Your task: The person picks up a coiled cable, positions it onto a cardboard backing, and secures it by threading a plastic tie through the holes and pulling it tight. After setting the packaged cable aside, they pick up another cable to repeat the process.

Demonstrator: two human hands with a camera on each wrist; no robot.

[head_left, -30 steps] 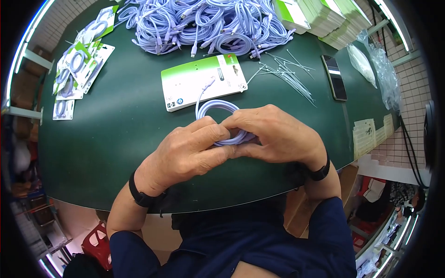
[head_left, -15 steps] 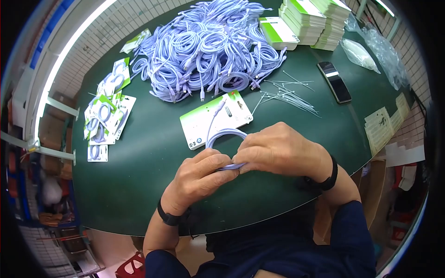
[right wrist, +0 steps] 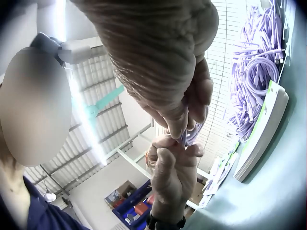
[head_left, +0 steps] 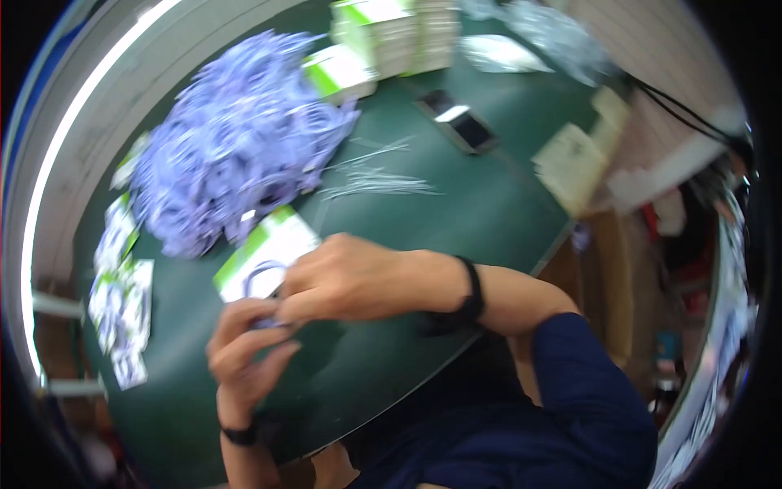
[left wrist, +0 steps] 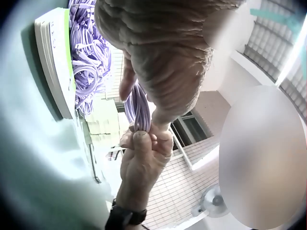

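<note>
A coiled lilac cable [left wrist: 137, 108] is pinched between both hands, above the near edge of the table. In the head view the left hand [head_left: 248, 346] grips the lower left of the coil, and the right hand [head_left: 350, 277] holds its right side, the fingertips of both close together. The right wrist view shows the left thumb and fingers [right wrist: 165, 165] bent at the coil, much of which the right hand [right wrist: 163, 62] hides. Just beyond the hands lies a stack of white and green cards [head_left: 232, 269], partly covered by the coil and right hand.
A large heap of lilac cables [head_left: 236, 138] lies at the back left, packaged cables [head_left: 122, 310] at the left edge. Thin ties [head_left: 379, 181], a phone [head_left: 458, 122], card stacks [head_left: 391, 37], plastic bags [head_left: 554, 37] and paper sheets [head_left: 570, 163] are farther back and right.
The head view has swung, so the table and hands appear farther left and tilted. Both hands still hold the coil; the left hand's fingers look more spread than before.
</note>
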